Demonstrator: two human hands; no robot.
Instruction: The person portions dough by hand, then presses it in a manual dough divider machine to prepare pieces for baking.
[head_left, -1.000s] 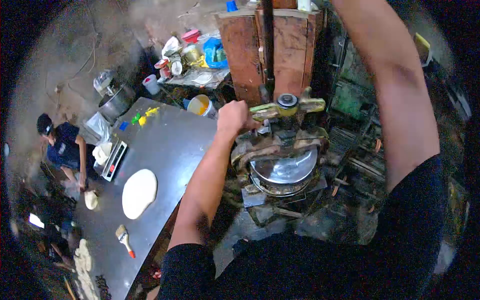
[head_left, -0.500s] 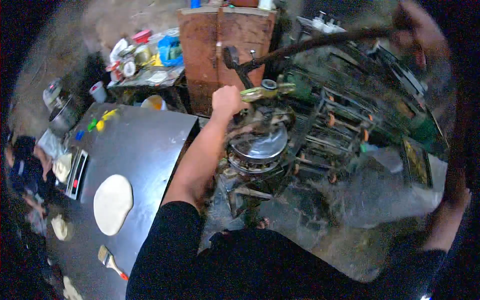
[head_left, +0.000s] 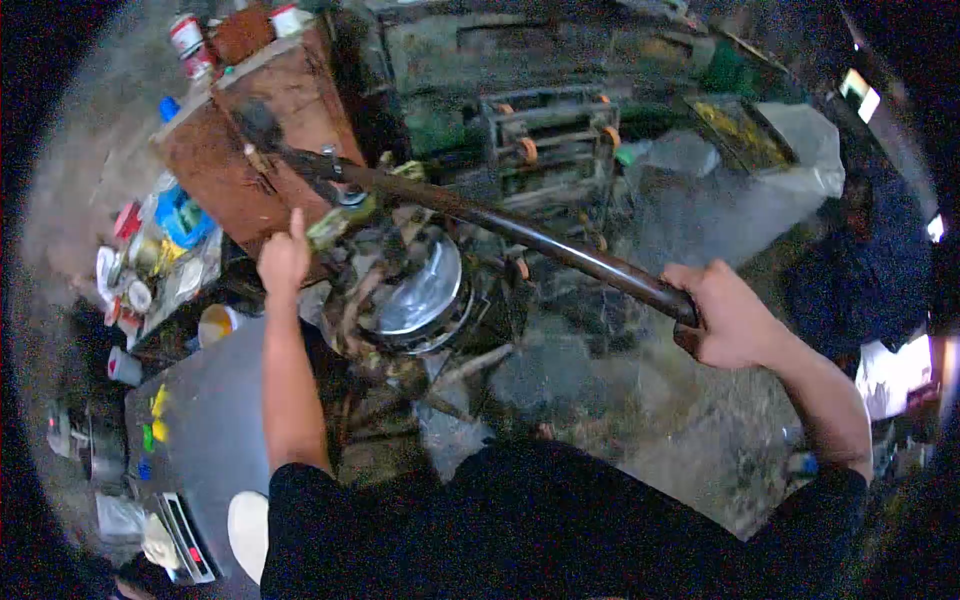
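While the metal table [head_left: 215, 400] is seen to the left, the machine [head_left: 350, 315] is overhung by a long bar [head_left: 560, 250], which has been brought lower and seems to be worked as a lever. Dough [head_left: 248, 530] is partly hidden by the left sleeve [head_left: 300, 520]. The bar's near end is wrapped by the right hand [head_left: 722, 315]; the left hand [head_left: 284, 265] is held at the crosspiece [head_left: 327, 228], its grip unclear.

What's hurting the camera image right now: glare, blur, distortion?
Head view: black fisheye vignette around the rim; glare on the shiny metal dome and a highlight along the long bar; blown-out bright patch at far right; cabinet soft; grain over the black shirt.
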